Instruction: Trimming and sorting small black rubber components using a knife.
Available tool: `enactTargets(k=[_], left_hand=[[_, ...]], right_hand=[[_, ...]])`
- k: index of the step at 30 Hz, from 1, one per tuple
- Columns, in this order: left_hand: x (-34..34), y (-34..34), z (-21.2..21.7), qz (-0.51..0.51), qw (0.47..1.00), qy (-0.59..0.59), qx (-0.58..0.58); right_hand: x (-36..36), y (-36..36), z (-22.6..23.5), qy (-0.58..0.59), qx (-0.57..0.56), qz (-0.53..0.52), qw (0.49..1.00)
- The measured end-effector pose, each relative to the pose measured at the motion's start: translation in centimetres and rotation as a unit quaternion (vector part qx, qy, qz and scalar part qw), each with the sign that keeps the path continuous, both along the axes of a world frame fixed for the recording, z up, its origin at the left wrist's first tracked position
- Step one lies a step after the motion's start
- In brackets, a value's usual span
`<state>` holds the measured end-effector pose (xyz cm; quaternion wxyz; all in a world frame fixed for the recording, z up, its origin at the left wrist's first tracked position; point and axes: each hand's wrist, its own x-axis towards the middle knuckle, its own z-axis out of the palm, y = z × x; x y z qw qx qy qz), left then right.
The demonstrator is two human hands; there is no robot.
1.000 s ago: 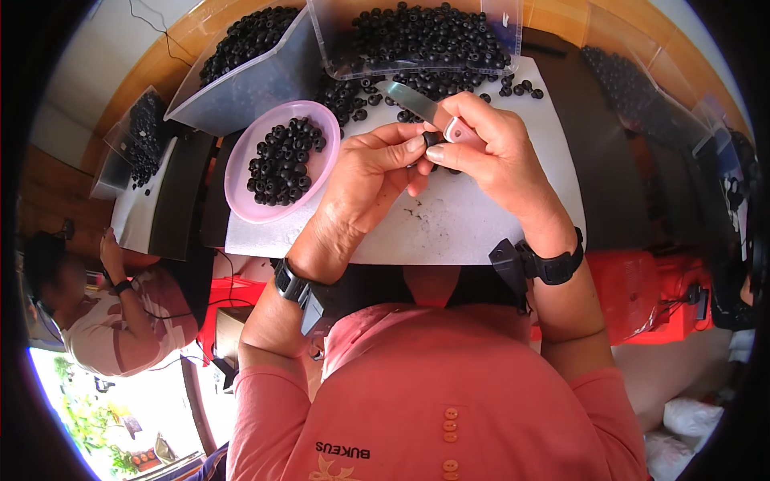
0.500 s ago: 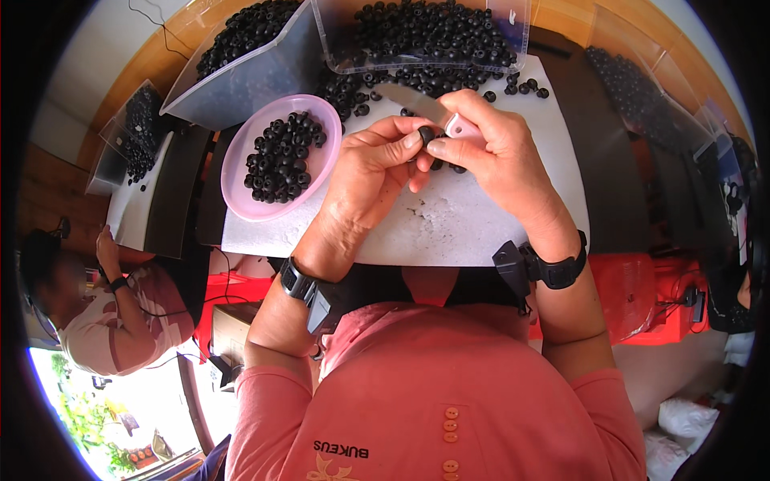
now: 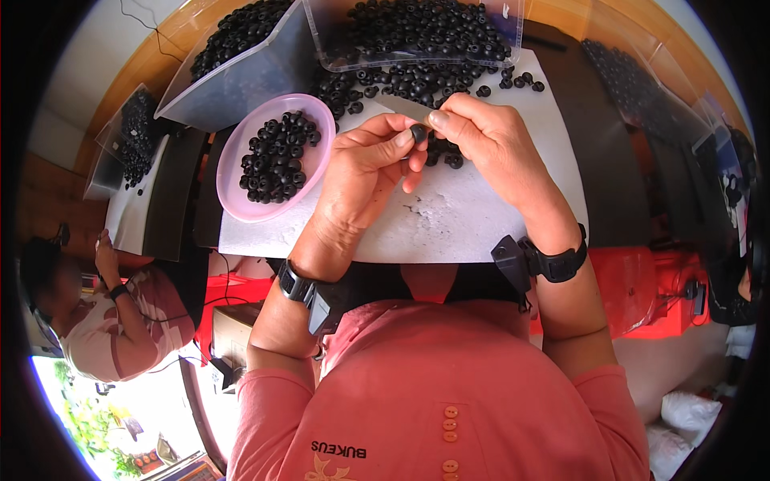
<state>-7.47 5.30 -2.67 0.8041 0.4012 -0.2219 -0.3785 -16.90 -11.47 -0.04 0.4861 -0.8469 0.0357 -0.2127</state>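
My left hand point(image 3: 358, 170) is closed, pinching a small round black piece point(image 3: 418, 133) with a hole, like a bead or knob, between thumb and fingers. My right hand point(image 3: 493, 148) grips a small knife, its blade point(image 3: 403, 106) pointing left just above the piece. The knife's handle is hidden by the fingers, and I cannot tell whether the edge touches the piece. Several loose black pieces point(image 3: 451, 160) lie under my right hand. To the left, a pink oval dish point(image 3: 228, 180) holds many similar pieces.
Black pieces spill over the white board point(image 3: 449, 228) from a clear bin point(image 3: 417, 64) at the back. A second clear bin point(image 3: 233, 92) stands behind the dish. At far left, a person point(image 3: 120, 321) sits near another white board. Another bin point(image 3: 634, 80) is at far right.
My right thumb has moved off the black piece and up toward the base of the blade. The knife has turned in my hand, and its pink handle no longer shows.
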Motion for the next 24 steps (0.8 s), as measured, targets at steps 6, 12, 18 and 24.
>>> enactTargets(k=[6, 12, 18, 24], left_hand=[[-0.1, 0.0, 0.2, 0.001, 1.000, 0.008, 0.012], [0.0, 0.0, 0.2, -0.003, 1.000, 0.012, 0.014], [0.0, 0.1, 0.4, -0.005, 0.999, 0.019, 0.025], [0.2, 0.2, 0.4, -0.017, 0.999, 0.031, 0.026]], right_hand=[[-0.1, 0.1, 0.1, 0.013, -0.009, 0.001, 1.000], [0.1, 0.0, -0.1, 0.016, -0.022, -0.001, 1.000], [0.3, 0.0, -0.5, 0.000, -0.031, -0.002, 1.000], [0.5, 0.0, -0.9, -0.020, -0.029, 0.010, 0.999]])
